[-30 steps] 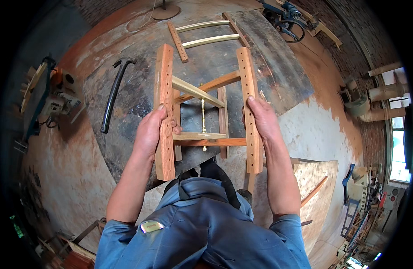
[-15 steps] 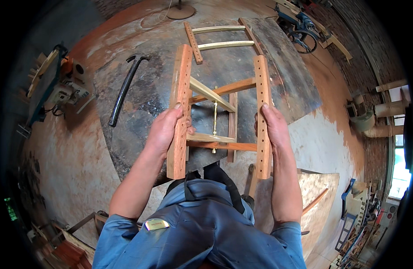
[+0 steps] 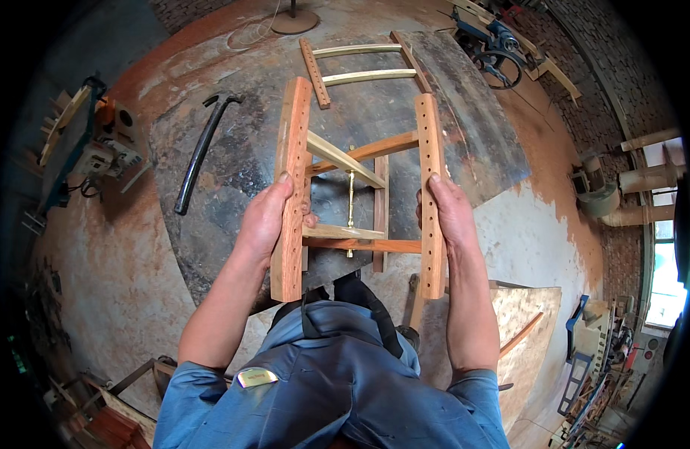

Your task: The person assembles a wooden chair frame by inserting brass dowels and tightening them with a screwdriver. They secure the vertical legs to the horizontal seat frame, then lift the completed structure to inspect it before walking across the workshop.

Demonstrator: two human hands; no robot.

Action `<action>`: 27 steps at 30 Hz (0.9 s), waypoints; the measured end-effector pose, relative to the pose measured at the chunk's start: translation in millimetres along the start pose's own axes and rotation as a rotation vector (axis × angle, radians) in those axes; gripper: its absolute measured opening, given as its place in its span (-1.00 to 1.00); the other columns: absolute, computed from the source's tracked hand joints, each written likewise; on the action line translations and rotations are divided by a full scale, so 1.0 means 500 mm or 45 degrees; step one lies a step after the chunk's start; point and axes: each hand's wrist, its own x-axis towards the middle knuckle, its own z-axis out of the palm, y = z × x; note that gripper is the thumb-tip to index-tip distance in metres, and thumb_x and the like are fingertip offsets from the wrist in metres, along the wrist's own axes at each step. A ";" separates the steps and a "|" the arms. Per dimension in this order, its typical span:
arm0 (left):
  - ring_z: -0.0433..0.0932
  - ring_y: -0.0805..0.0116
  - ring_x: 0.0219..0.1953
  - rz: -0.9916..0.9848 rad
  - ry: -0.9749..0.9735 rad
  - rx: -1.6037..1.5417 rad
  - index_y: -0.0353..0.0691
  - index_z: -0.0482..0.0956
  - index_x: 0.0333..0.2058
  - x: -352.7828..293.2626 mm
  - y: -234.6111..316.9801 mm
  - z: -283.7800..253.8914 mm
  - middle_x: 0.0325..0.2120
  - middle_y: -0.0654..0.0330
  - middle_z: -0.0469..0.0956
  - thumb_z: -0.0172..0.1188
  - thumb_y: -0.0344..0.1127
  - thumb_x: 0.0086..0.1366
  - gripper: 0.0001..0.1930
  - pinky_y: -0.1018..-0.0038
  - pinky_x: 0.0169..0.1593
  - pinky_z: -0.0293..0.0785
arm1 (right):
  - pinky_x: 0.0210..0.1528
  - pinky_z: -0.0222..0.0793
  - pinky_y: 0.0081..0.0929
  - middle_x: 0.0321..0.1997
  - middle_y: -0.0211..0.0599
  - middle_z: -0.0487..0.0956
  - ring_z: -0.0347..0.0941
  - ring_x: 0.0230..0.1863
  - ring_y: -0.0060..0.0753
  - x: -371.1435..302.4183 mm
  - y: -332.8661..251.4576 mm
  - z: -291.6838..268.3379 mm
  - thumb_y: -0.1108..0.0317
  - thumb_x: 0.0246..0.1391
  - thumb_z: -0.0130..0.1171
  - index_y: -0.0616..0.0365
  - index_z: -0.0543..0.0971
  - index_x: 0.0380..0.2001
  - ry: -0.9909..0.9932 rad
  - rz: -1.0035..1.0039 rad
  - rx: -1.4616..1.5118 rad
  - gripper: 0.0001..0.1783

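A crossed-leg wooden folding frame, like a folding stool without its seat, is held up in front of me. Its left rail [image 3: 291,202] is reddish on one face and drilled with a row of holes; my left hand [image 3: 261,217] is wrapped round it, thumb on top. My right hand [image 3: 453,211] grips the matching right rail [image 3: 430,254] the same way, its fingers partly hidden behind. Pale and reddish legs cross between the rails, and a thin turned brass rod [image 3: 351,198] runs through the crossing. A pale lower rail [image 3: 382,258] shows beneath.
On the dark worktable [image 3: 248,142] a claw hammer [image 3: 203,153] with a black handle lies to the left. A second wooden frame [image 3: 369,75] with two pale bars lies at the far side. Machines [image 3: 105,153] stand at left; a board [image 3: 536,337] leans at right.
The whole scene has slid slightly left in the picture, frame and hands with it. Both hands keep the same hold on the rails.
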 end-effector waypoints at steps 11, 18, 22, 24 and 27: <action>0.48 0.31 -0.52 0.008 -0.018 0.001 -0.38 0.37 -0.09 0.001 0.001 0.002 -0.55 0.16 0.43 -0.05 -0.05 0.38 -0.57 0.41 -0.33 0.47 | -0.28 0.30 -0.56 -0.40 -0.44 0.50 0.35 -0.38 -0.62 -0.001 -0.003 -0.003 0.06 0.24 0.02 0.25 0.53 -0.31 0.080 0.061 0.029 -0.60; 0.47 0.33 -0.53 0.033 -0.016 0.003 -0.34 0.37 -0.10 0.003 -0.005 -0.005 -0.55 0.16 0.43 -0.09 -0.02 0.39 -0.58 0.32 -0.26 0.48 | -0.11 0.31 -0.54 -0.26 -0.32 0.55 0.38 -0.24 -0.56 -0.006 -0.015 0.012 0.05 0.26 -0.03 0.35 0.54 -0.19 0.131 0.031 0.028 -0.52; 0.46 0.31 -0.54 0.031 -0.026 0.006 -0.33 0.37 -0.10 0.002 -0.004 -0.002 -0.56 0.18 0.43 -0.13 -0.02 0.40 -0.58 0.30 -0.25 0.47 | -0.12 0.32 -0.52 -0.25 -0.29 0.55 0.39 -0.25 -0.55 -0.006 -0.016 0.008 0.03 0.27 -0.07 0.37 0.53 -0.18 0.098 0.103 0.109 -0.49; 0.46 0.31 -0.54 0.033 -0.057 -0.011 -0.34 0.37 -0.11 0.004 -0.005 -0.005 -0.56 0.18 0.42 -0.13 -0.03 0.41 -0.58 0.29 -0.25 0.46 | -0.13 0.32 -0.52 -0.25 -0.27 0.55 0.39 -0.25 -0.54 -0.002 -0.006 0.004 0.03 0.27 -0.08 0.37 0.52 -0.17 0.102 0.111 0.134 -0.48; 0.46 0.30 -0.55 0.033 -0.075 -0.018 -0.34 0.37 -0.11 0.005 -0.005 -0.008 -0.57 0.18 0.42 -0.13 -0.03 0.41 -0.58 0.29 -0.25 0.45 | -0.12 0.31 -0.52 -0.24 -0.27 0.55 0.39 -0.24 -0.54 0.000 -0.006 0.002 0.04 0.27 -0.09 0.37 0.52 -0.16 0.088 0.109 0.119 -0.48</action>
